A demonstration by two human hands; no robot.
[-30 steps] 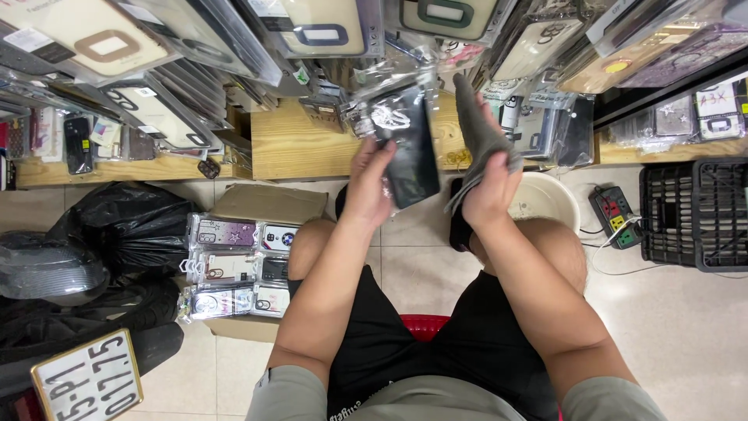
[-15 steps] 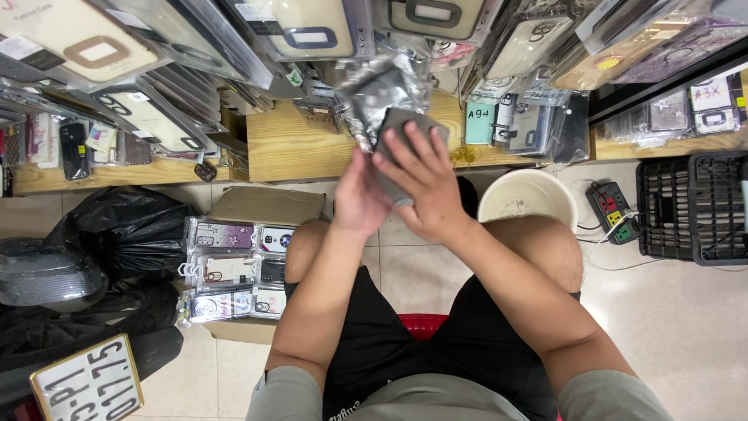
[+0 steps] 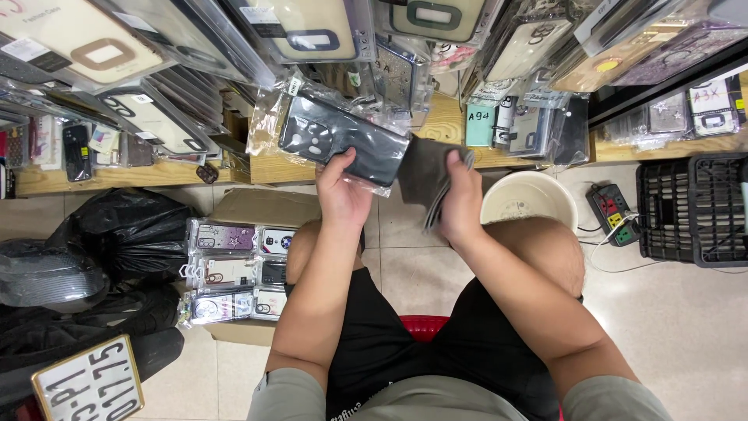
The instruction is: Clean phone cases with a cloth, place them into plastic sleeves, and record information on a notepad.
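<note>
1. A black phone case (image 3: 343,140) in a clear plastic sleeve is lying tilted above the person's knees, its lower edge sitting in the left hand (image 3: 343,195), in front of the wooden shelf (image 3: 292,144).
2. The left hand is grasping the case from below, thumb on its face, the other fingers hidden behind it.
3. The right hand (image 3: 460,204) is clenching a grey cloth (image 3: 425,175); the cloth is just right of the case and touching its right end.
4. A white bucket (image 3: 538,199) is standing on the floor just right of the right hand, below the shelf.
5. A power strip (image 3: 615,214) is lying right of the bucket, and a black crate (image 3: 693,210) is sitting further right.
6. A cardboard box (image 3: 269,206) is resting below the shelf, left of the left hand, with packaged cases (image 3: 234,269) lying flat in rows on it.
7. A black bag (image 3: 128,230) is slumping left of the box.
8. More packaged cases (image 3: 312,31) are hanging above the shelf, over the held case.
</note>
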